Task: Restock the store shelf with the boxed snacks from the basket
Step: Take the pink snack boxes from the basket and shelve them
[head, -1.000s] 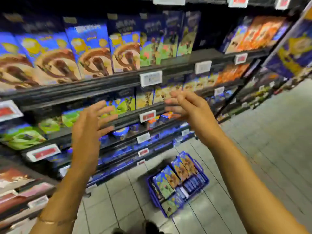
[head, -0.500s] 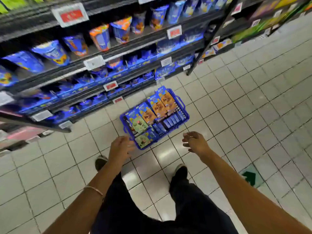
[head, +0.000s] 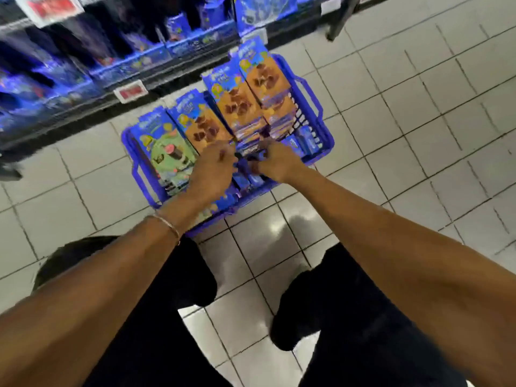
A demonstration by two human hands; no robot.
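Observation:
A blue plastic basket [head: 312,99] sits on the floor tiles in front of the shelf. It holds upright orange-and-blue snack boxes [head: 237,104], a green-fronted box [head: 167,155] at its left, and small blue boxes [head: 303,141] along the near right side. Both my hands are inside the basket, close together over the middle row of small blue boxes [head: 247,163]. My left hand [head: 209,171] has its fingers curled down at the boxes' edge. My right hand [head: 276,162] curls around a small dark-blue box. The picture is blurred, so the left grip is unclear.
The low store shelves [head: 134,68] with blue packs and red-and-white price tags [head: 130,92] run along the top left, just behind the basket. A shelf upright [head: 339,20] stands at the top right. My dark-trousered legs [head: 349,317] stand on white tiles right below the basket.
The view swung from the upper shelves down to the floor. Both hands dropped from shelf height into the basket and came together over the small blue boxes.

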